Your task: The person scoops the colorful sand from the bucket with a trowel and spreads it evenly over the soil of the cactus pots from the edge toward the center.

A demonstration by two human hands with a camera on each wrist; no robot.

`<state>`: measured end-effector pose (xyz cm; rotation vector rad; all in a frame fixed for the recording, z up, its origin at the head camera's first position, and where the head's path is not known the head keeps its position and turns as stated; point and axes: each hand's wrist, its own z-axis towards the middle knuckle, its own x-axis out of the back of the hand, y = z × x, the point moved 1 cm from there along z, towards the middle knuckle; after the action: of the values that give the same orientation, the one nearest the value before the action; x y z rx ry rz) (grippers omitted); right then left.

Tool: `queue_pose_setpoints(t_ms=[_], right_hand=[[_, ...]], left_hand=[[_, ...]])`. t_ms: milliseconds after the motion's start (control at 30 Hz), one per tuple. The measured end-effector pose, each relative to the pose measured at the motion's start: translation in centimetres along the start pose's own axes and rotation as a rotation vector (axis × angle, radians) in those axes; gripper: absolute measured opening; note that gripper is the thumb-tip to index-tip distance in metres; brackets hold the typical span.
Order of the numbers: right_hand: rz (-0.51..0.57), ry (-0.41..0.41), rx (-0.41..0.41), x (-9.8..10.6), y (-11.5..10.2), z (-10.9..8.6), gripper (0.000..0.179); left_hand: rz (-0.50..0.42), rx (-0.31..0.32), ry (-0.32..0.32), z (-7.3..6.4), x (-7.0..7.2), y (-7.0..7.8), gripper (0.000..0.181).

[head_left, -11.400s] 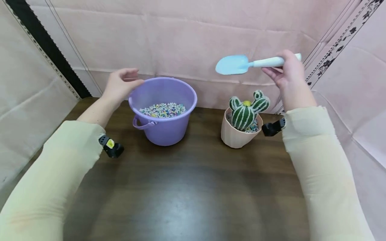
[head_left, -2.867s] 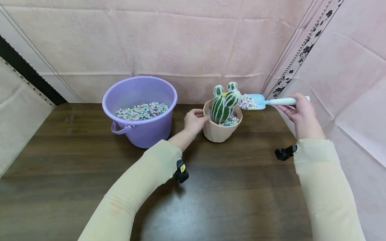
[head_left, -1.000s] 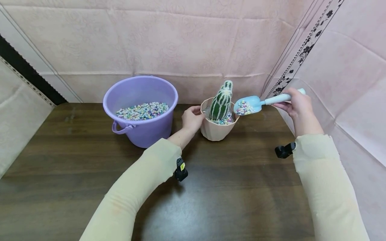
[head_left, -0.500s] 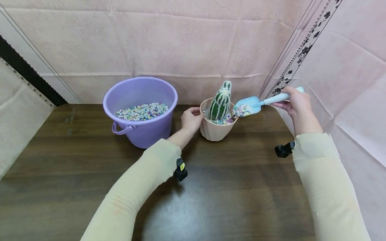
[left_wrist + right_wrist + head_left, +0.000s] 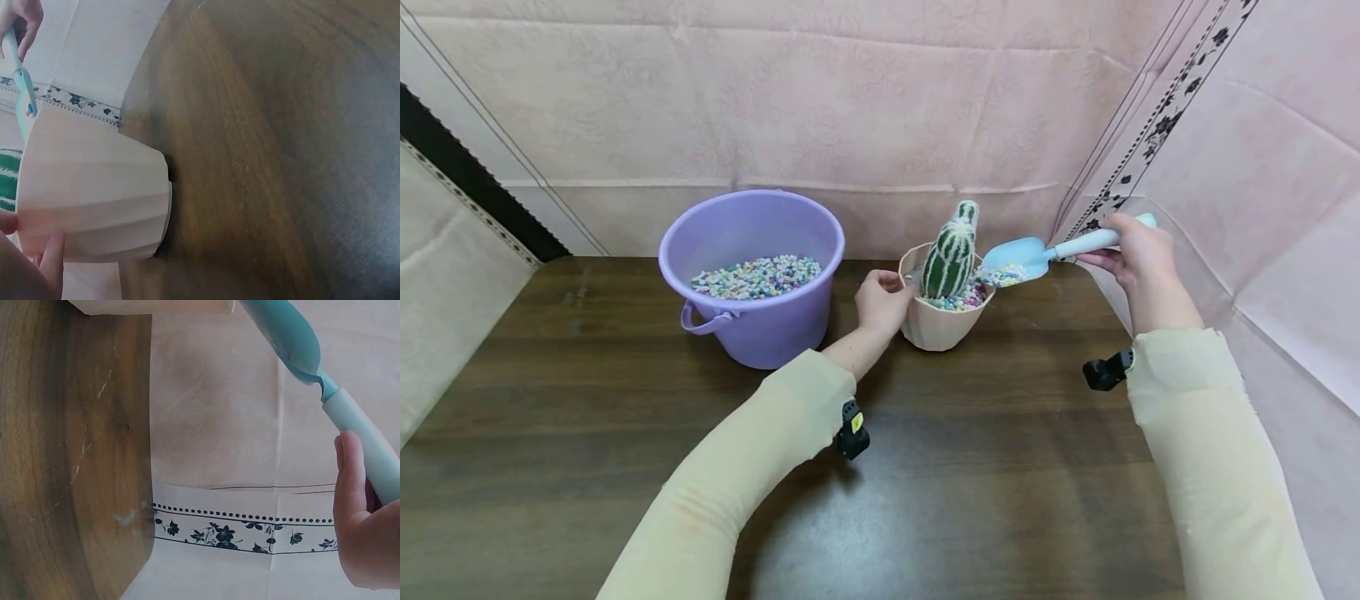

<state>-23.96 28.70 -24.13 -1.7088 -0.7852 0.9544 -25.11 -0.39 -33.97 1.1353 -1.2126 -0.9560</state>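
My left hand (image 5: pixel 882 302) pinches the left rim of a cream plant pot (image 5: pixel 936 332), thumb at the rim and fingers against the outer wall in the left wrist view. In the pot stands a green cactus (image 5: pixel 947 271) with white stripes, and small coloured beads lie around its base. My right hand (image 5: pixel 1142 254) grips the pale handle of a light blue trowel (image 5: pixel 1022 252). Its blade tilts down to the left, tip over the pot's right rim, with some beads (image 5: pixel 1009 273) on it. The right wrist view shows the underside of the trowel (image 5: pixel 294 337).
Left of the pot stands a purple bucket (image 5: pixel 775 333) partly filled with coloured beads (image 5: pixel 758 277), its handle hanging at the front left. Both stand on a dark wooden table (image 5: pixel 925 500) near the back wall's pale cloth (image 5: pixel 850 108). Another cloth wall rises at the right.
The trowel, bare and raised 11 seconds ago, now carries beads at the pot's rim, fewer than a second ago. My left hand went from bucket to pot. The pot and cactus have turned.
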Motion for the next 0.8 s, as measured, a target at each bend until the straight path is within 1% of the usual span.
queue_pose_setpoints(t_ms=[133, 200, 333, 400, 600, 700, 800], right_hand=[[0.009, -0.007, 0.012, -0.4, -0.1, -0.1, 0.022], [0.008, -0.001, 0.023, -0.5, -0.2, -0.1, 0.021], [-0.003, 0.022, 0.049, -0.7, -0.4, -0.3, 0.019], [-0.01, 0.035, 0.056, -0.8, -0.5, -0.4, 0.017], [-0.028, 0.058, 0.063, -1.3, -0.5, -0.7, 0.013], [-0.047, 0.063, 0.066, -1.5, -0.5, -0.8, 0.016], [-0.056, 0.06, 0.069, -1.5, -0.6, -0.9, 0.019]], left_hand=[[0.014, -0.019, 0.047, 0.2, 0.2, 0.0, 0.023], [0.019, -0.012, 0.037, 0.2, 0.2, 0.1, 0.025], [0.034, 0.002, -0.02, -0.2, 0.0, 0.1, 0.033], [0.034, 0.004, -0.038, -0.3, 0.0, 0.1, 0.035], [0.013, 0.009, -0.043, 0.2, 0.0, 0.1, 0.033], [0.007, 0.011, -0.031, 0.3, 0.1, 0.2, 0.031], [0.009, 0.011, -0.018, 0.1, 0.1, 0.4, 0.03]])
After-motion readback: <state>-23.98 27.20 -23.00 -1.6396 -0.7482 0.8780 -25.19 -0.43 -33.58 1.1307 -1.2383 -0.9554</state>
